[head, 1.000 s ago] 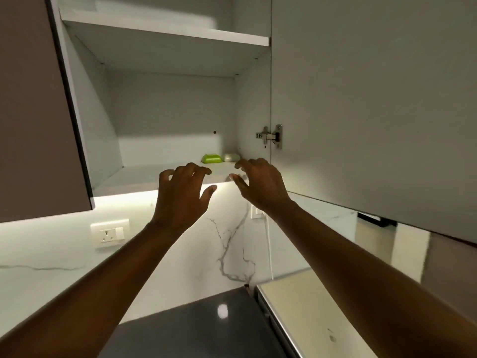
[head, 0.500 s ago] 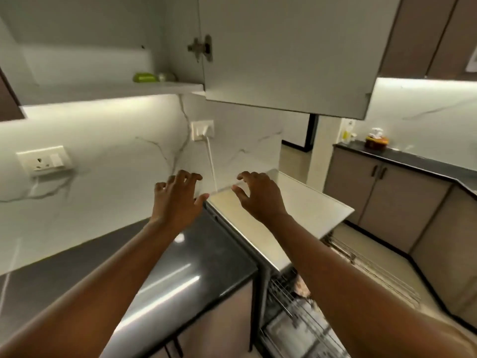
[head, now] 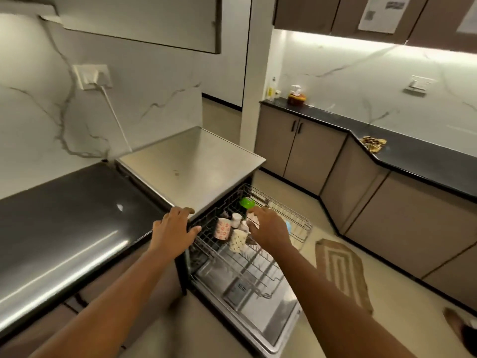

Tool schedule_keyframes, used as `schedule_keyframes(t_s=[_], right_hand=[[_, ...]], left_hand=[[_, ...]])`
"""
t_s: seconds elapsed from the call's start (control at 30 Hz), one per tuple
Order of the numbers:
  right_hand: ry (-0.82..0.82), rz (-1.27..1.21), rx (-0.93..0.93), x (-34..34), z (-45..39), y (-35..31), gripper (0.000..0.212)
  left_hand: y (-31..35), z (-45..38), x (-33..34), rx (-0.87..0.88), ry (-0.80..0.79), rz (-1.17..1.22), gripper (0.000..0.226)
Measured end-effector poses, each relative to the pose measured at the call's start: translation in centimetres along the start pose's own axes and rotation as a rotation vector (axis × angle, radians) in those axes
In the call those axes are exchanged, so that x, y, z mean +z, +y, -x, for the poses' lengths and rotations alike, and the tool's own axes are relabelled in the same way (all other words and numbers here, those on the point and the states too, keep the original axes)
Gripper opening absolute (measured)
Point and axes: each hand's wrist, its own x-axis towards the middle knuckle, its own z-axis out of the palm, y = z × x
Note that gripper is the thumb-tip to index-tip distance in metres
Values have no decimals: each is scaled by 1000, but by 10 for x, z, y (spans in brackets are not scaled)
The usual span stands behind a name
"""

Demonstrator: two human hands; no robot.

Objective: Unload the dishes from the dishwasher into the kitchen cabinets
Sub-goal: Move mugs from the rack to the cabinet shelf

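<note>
The left hand (head: 172, 229) rests, fingers relaxed, on the steel-topped dishwasher's (head: 191, 161) front corner; the right hand (head: 268, 228) hovers loose-fingered over the wire rack (head: 291, 223). Glossy black table (head: 64, 215) lies left of the hands.

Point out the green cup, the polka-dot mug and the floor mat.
green cup (head: 247, 203), head view, on its rim
polka-dot mug (head: 237, 240), head view, on its side wall
floor mat (head: 342, 270), head view, on its striped middle

No text can be read anywhere. A paper sheet (head: 381, 12) stuck on the upper cabinet door (head: 348, 14) carries printed lines and what may be a small square code (all too blurred to make out). The mugs in the dishwasher rack (head: 296, 223) bear only patterns.
</note>
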Motion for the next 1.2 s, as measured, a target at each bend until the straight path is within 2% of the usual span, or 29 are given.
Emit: schedule_keyframes(t_s=[0.23, 0.37, 0.6, 0.83, 1.03, 1.2], right_hand=[[-132, 78, 142, -32, 62, 138, 35], [-181, 73, 170, -39, 76, 178, 34], [-280, 18, 170, -22, 60, 203, 39], [-375, 81, 178, 7, -1, 222, 46], [-409, 109, 254, 18, -43, 249, 51], [-448, 72, 310, 42, -68, 258, 56]], left_hand=[[93, 17, 84, -17, -147, -33, 61], [111, 21, 108, -79, -186, -19, 61], [110, 4, 133, -133, -219, -20, 60], [101, -80, 157, -148, -245, -59, 61], [96, -131, 187, -174, -445, -46, 59], [78, -160, 202, -182, -517, -72, 65]])
